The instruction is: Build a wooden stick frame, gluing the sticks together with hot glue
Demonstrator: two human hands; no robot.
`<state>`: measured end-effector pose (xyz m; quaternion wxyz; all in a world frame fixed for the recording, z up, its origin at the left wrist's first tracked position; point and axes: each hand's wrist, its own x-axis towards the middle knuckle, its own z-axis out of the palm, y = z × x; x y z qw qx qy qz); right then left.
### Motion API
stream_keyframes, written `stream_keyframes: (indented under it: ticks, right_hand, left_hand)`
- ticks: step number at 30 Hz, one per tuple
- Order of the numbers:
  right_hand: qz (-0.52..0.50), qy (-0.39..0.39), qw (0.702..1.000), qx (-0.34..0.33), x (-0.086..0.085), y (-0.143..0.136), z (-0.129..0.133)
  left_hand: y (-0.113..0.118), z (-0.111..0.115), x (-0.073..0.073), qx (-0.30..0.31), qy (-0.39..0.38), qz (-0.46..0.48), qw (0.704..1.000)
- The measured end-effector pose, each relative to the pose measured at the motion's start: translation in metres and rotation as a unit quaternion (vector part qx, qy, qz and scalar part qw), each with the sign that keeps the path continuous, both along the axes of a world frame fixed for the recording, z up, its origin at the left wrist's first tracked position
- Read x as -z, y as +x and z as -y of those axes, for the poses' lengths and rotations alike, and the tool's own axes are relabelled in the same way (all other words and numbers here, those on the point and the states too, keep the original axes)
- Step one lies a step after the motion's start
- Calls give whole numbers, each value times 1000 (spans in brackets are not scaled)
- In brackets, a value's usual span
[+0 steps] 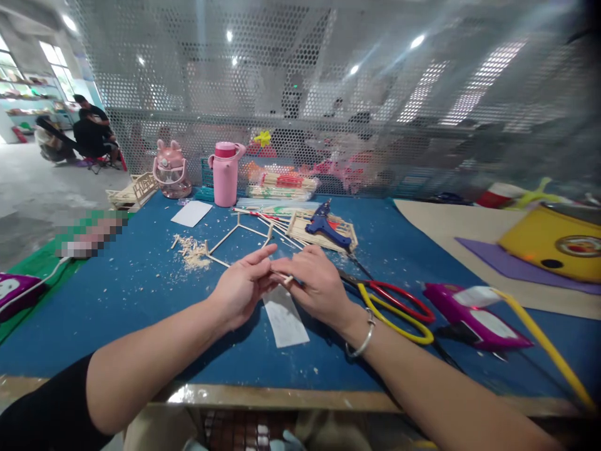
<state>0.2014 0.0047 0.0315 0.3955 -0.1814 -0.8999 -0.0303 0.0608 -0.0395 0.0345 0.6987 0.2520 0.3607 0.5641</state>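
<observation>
My left hand [243, 282] and my right hand [319, 279] meet over the middle of the blue table. Between them is a thin wooden stick [287, 279], its pale end poking out under my right fingers. Both hands have their fingers closed around it; the rest of the stick is hidden. Just behind my hands stands a frame of thin wooden sticks [224, 240], partly covered by my left hand. A strip of white paper [285, 321] lies beneath my hands. To the left is a pile of short stick offcuts [193, 252].
Scissors with red and yellow handles [399, 310] and a purple tool [476, 316] lie right. Behind my hands, a blue glue gun [326, 227] rests on a small stick panel. A pink bottle [226, 175] and a clear pink jug [171, 172] stand by the perforated metal screen [188, 81].
</observation>
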Motion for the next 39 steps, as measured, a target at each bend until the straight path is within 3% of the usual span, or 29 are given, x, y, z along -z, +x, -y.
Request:
stream_keyframes:
  ticks: [2,4,5,7,10,13,16,20,30,39]
  right_hand:
    - [-22,-51,998,19,-3,2,-2]
    - [4,-131,990,47,-7,4,-5]
    - [40,-170,983,58,-8,6,-8]
    - [130,-219,964,71,-8,8,-12]
    - [210,-213,950,88,-3,7,-15]
    - [240,-180,949,98,3,3,-15]
    - [265,-172,944,96,5,1,-16]
    - [289,-169,938,96,5,-1,-17]
    - [307,-126,936,120,4,-9,-10]
    - [282,-140,936,157,6,-9,-6]
  left_hand:
    - [-2,0,2,2,16,-90,996]
    - [-6,0,7,-19,75,-251,965]
    - [-9,0,10,-33,117,-345,931]
    - [-14,1,15,-45,193,-515,834]
    - [-18,3,18,2,219,-674,706]
    - [-18,3,18,69,210,-747,627]
    - [-17,0,17,104,199,-784,579]
    - [-17,-2,16,108,194,-794,566]
    - [-18,-2,14,90,181,-771,604]
    - [-18,-2,13,99,188,-797,565]
